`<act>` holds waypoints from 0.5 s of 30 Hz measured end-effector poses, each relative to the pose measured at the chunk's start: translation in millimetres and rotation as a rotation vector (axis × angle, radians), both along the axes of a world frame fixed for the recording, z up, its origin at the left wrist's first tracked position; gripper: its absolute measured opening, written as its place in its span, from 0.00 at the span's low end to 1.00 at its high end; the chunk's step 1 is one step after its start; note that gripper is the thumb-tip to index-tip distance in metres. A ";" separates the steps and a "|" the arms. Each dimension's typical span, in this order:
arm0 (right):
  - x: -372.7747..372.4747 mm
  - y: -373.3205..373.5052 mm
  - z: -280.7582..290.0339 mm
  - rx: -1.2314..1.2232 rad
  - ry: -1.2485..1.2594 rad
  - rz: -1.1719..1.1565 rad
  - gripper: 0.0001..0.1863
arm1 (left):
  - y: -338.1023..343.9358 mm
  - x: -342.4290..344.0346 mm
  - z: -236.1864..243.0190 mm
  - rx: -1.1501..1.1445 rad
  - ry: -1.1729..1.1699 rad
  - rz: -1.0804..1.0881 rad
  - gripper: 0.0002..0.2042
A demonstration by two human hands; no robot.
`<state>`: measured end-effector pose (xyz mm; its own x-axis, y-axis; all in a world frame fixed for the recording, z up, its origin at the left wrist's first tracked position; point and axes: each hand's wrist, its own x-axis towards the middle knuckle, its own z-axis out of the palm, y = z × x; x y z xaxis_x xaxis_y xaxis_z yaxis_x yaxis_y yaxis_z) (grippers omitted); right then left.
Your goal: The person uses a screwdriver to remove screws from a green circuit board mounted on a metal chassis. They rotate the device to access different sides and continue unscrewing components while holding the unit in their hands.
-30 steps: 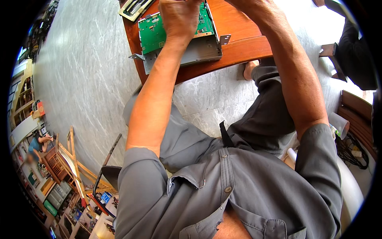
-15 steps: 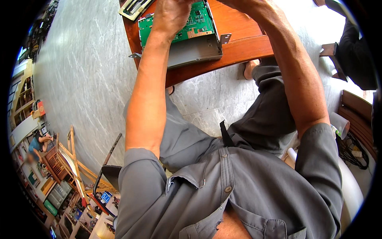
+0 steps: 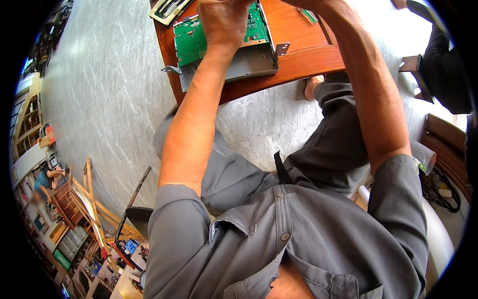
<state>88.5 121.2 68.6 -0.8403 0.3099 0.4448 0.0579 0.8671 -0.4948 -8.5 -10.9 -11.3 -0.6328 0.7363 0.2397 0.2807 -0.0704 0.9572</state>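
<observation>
A green circuit board lies on an open grey metal chassis with side brackets, on the reddish wooden table. Over the board's middle is my left hand, its back toward me; its fingers run past the top edge. My right hand reaches in at the top from the other side, mostly cut off, fingers out of sight. Just below its wrist a thin green-and-white strip lies on the table. What either hand may hold is hidden.
At the table's far left corner sits a cream tray with dark slots. A dark stool and a person's dark clothing are at right. Black cables lie lower right. Wooden frames and a seated person are at left.
My left hand has shifted right across the board, uncovering its left part. My right forearm has moved slightly, and the green-and-white strip has come into view.
</observation>
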 end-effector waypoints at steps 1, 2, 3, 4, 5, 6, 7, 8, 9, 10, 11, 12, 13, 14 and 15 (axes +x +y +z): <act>3.3 8.1 1.2 0.009 -0.018 0.014 0.13 | 5.5 5.0 3.0 0.038 0.013 -0.004 0.06; 6.8 15.2 3.2 0.018 -0.037 0.028 0.12 | 12.8 11.1 5.8 0.077 0.025 -0.007 0.06; 5.6 17.7 3.3 0.009 -0.084 0.037 0.13 | 13.8 12.5 7.0 0.105 0.045 0.006 0.06; 5.8 18.1 2.9 0.027 -0.091 0.038 0.13 | 13.4 10.6 8.0 0.065 0.060 -0.023 0.06; 6.6 18.3 3.0 0.047 -0.100 0.036 0.13 | 13.0 7.5 9.1 0.027 0.075 -0.054 0.06; 6.9 18.4 3.3 0.066 -0.108 0.036 0.13 | 12.3 4.1 9.4 -0.011 0.091 -0.084 0.06; 6.4 20.4 0.3 0.121 -0.072 0.046 0.13 | 14.3 1.0 8.0 0.062 -0.039 -0.182 0.06; 3.0 19.3 -5.7 0.168 -0.029 0.065 0.14 | 14.4 -4.3 4.6 0.126 -0.162 -0.271 0.07; 0.7 18.7 -10.2 0.214 0.014 0.083 0.14 | 13.9 -9.9 1.2 0.191 -0.286 -0.360 0.08; -0.5 19.2 -13.9 0.194 0.003 0.075 0.14 | 10.3 -18.2 -1.2 0.149 -0.285 -0.391 0.09; 2.1 18.5 -11.9 0.183 -0.021 0.053 0.14 | 10.1 -25.8 -3.8 0.118 -0.294 -0.437 0.10; 3.6 16.5 -9.4 0.170 -0.042 0.037 0.14 | 9.7 -28.6 -2.3 0.084 -0.299 -0.478 0.11; 5.3 14.5 -7.9 0.168 0.005 0.038 0.15 | 10.9 -28.0 -2.4 0.128 -0.260 -0.484 0.11; 7.1 12.0 -6.2 0.165 0.051 0.040 0.15 | 13.1 -25.6 -3.4 0.135 -0.233 -0.442 0.10; 8.1 7.9 -3.0 0.164 0.100 0.046 0.15 | 14.4 -22.6 -3.6 0.144 -0.204 -0.395 0.10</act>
<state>96.6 129.2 65.7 -0.8013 0.1888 0.5678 -0.0261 0.9370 -0.3484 -31.1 3.5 -14.9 -0.3557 0.8986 0.2570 0.0130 -0.2702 0.9627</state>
